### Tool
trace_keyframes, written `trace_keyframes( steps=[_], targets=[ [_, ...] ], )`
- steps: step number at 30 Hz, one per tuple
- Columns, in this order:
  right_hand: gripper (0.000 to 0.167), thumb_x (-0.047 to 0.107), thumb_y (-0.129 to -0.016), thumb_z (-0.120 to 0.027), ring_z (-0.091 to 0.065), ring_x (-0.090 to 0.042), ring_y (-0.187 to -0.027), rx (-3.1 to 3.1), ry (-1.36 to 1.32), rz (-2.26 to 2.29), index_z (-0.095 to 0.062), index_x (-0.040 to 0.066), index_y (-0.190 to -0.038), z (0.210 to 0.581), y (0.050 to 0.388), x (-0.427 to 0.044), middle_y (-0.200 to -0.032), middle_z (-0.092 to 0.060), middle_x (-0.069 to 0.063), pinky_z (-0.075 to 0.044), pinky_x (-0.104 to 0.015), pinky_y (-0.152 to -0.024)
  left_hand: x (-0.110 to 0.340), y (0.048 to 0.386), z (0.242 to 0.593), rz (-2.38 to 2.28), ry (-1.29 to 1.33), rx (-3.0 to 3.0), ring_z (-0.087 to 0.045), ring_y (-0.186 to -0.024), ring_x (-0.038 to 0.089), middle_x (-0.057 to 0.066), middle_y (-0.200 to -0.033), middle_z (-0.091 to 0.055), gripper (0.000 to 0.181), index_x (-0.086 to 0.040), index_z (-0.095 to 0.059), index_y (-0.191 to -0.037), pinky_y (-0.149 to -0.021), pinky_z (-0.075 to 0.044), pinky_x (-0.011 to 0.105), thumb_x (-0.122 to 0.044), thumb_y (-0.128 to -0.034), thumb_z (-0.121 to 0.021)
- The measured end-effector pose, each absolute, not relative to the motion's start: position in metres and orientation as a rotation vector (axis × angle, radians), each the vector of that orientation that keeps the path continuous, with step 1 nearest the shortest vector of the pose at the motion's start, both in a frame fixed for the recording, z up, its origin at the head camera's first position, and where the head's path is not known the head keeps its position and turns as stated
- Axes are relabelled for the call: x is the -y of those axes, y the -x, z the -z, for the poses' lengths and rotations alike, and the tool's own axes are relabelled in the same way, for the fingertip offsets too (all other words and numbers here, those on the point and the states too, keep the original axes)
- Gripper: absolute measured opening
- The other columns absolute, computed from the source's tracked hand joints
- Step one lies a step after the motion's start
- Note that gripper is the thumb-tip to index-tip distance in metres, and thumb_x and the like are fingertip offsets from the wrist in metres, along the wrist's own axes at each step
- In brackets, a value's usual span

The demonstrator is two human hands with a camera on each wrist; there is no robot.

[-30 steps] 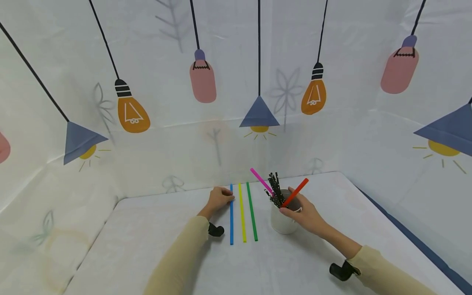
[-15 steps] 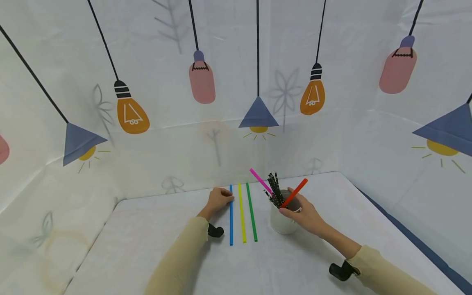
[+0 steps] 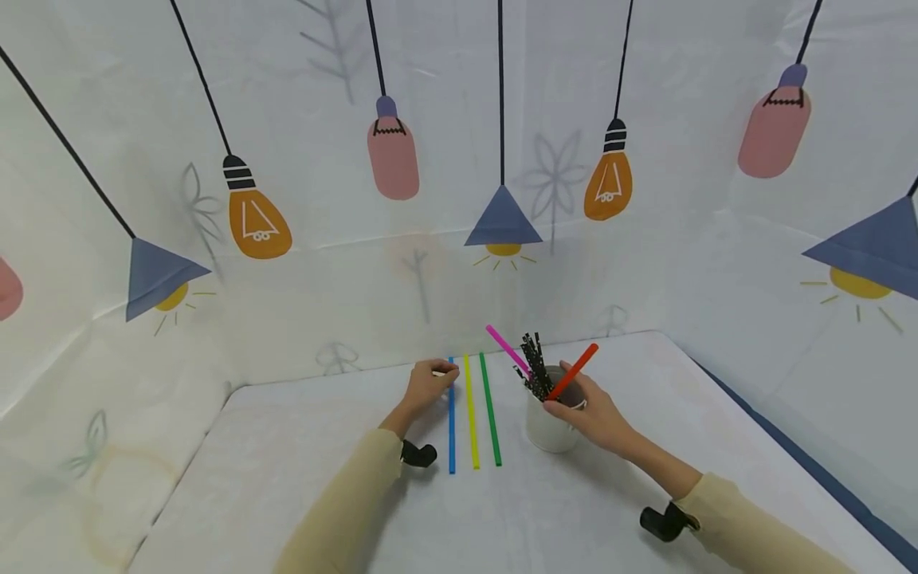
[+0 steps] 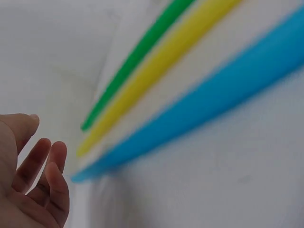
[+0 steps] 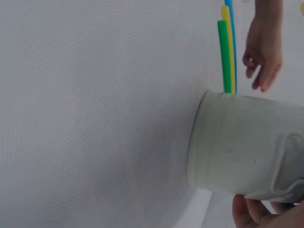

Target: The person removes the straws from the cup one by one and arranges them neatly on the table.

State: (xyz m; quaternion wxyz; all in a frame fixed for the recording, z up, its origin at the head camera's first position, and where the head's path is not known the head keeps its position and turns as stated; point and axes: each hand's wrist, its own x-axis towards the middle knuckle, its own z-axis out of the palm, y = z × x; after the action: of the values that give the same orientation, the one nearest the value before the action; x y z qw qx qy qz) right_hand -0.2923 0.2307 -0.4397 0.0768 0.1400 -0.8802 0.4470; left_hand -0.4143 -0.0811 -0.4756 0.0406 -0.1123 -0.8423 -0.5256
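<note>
A blue straw, a yellow straw and a green straw lie side by side on the white table. My left hand hovers at the far end of the blue straw; in the left wrist view its thumb and fingers are apart with nothing between them. My right hand grips the side of a small white bucket. Out of the bucket stick a pink straw, a red straw by the right thumb, and several black patterned straws.
A white cloth wall printed with hanging lamps stands right behind the table's far edge. The white table top stretches left of the straws. In the right wrist view, the bucket's wire handle hangs on its side.
My left hand has lifted slightly and its fingertips have shifted a little up over the blue straw. The right hand and the bucket have stayed in place.
</note>
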Motion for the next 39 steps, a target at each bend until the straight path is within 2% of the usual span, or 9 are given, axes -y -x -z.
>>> trace_keyframes(
  steps=[4, 8, 14, 17, 20, 23, 30, 35, 39],
  targets=[
    [0.082, 0.041, -0.087, -0.072, -0.053, -0.031, -0.101, 2.631, -0.422, -1.303, -0.032, 0.007, -0.150, 0.437, 0.295, -0.232, -0.131, -0.051, -0.018, -0.053, -0.043, -0.075, 0.067, 0.401, 0.455, 1.700, 0.486, 2.459, -0.066, -0.078, 0.019, 0.005, -0.096, -0.068, 0.018, -0.004, -0.072, -0.104, -0.068, -0.052, 0.028, -0.018, -0.0936, -0.067],
    [0.083, 0.041, -0.087, -0.072, -0.054, -0.030, -0.099, 2.636, -0.422, -1.289, -0.031, 0.006, -0.151, 0.435, 0.299, -0.234, -0.128, -0.053, -0.017, -0.052, -0.041, -0.074, 0.053, 0.386, 0.434, 1.814, 0.639, 2.348, -0.067, -0.082, 0.026, 0.005, -0.099, -0.068, 0.019, -0.004, -0.072, -0.107, -0.068, -0.051, 0.028, -0.017, -0.0936, -0.067],
    [0.084, 0.043, -0.087, -0.071, -0.055, -0.026, -0.091, 2.650, -0.399, -1.310, -0.031, 0.006, -0.151, 0.436, 0.298, -0.235, -0.130, -0.051, -0.019, -0.051, -0.035, -0.068, 0.034, 0.367, 0.415, 1.926, 0.814, 2.233, -0.066, -0.090, 0.037, 0.011, -0.109, -0.066, 0.025, -0.001, -0.068, -0.116, -0.081, -0.053, 0.043, -0.014, -0.0949, -0.065],
    [0.084, 0.043, -0.086, -0.072, -0.056, -0.025, -0.087, 2.652, -0.369, -1.336, -0.032, 0.008, -0.151, 0.438, 0.296, -0.234, -0.132, -0.050, -0.019, -0.051, -0.034, -0.066, 0.026, 0.362, 0.412, 1.957, 0.844, 2.198, -0.066, -0.093, 0.037, 0.017, -0.113, -0.065, 0.028, 0.000, -0.066, -0.119, -0.083, -0.053, 0.045, -0.012, -0.0949, -0.065],
    [0.084, 0.043, -0.086, -0.072, -0.056, -0.025, -0.088, 2.653, -0.365, -1.341, -0.032, 0.008, -0.151, 0.440, 0.295, -0.233, -0.132, -0.051, -0.018, -0.051, -0.033, -0.067, 0.018, 0.357, 0.411, 1.969, 0.837, 2.181, -0.067, -0.092, 0.033, 0.018, -0.113, -0.066, 0.027, 0.001, -0.067, -0.118, -0.082, -0.054, 0.040, -0.012, -0.0939, -0.066],
    [0.084, 0.043, -0.087, -0.072, -0.056, -0.026, -0.090, 2.655, -0.366, -1.345, -0.032, 0.009, -0.151, 0.442, 0.294, -0.232, -0.131, -0.051, -0.017, -0.050, -0.033, -0.068, 0.012, 0.353, 0.410, 1.940, 0.810, 2.197, -0.068, -0.089, 0.025, 0.011, -0.109, -0.069, 0.024, -0.003, -0.070, -0.114, -0.079, -0.055, 0.035, -0.015, -0.0925, -0.069],
    [0.084, 0.045, -0.087, -0.071, -0.053, -0.026, -0.092, 2.663, -0.366, -1.328, -0.030, 0.010, -0.152, 0.443, 0.292, -0.233, -0.128, -0.052, -0.015, -0.049, -0.033, -0.069, 0.002, 0.350, 0.406, 1.933, 0.783, 2.178, -0.067, -0.086, 0.019, 0.002, -0.100, -0.070, 0.020, -0.004, -0.072, -0.105, -0.077, -0.055, 0.036, -0.019, -0.0906, -0.071],
    [0.083, 0.044, -0.088, -0.070, -0.053, -0.025, -0.091, 2.648, -0.384, -1.333, -0.030, 0.010, -0.152, 0.443, 0.292, -0.232, -0.121, -0.054, -0.013, -0.048, -0.034, -0.068, 0.000, 0.333, 0.388, 1.976, 0.784, 2.129, -0.065, -0.085, 0.015, 0.011, -0.097, -0.070, 0.021, 0.007, -0.068, -0.106, -0.077, -0.054, 0.029, -0.009, -0.0919, -0.068],
    [0.083, 0.042, -0.088, -0.071, -0.053, -0.025, -0.090, 2.637, -0.399, -1.338, -0.030, 0.008, -0.152, 0.441, 0.290, -0.231, -0.121, -0.054, -0.013, -0.048, -0.034, -0.068, 0.003, 0.321, 0.374, 1.990, 0.808, 2.044, -0.065, -0.091, 0.027, 0.020, -0.101, -0.068, 0.019, 0.010, -0.064, -0.108, -0.080, -0.053, 0.029, -0.002, -0.0935, -0.063]
  ],
)
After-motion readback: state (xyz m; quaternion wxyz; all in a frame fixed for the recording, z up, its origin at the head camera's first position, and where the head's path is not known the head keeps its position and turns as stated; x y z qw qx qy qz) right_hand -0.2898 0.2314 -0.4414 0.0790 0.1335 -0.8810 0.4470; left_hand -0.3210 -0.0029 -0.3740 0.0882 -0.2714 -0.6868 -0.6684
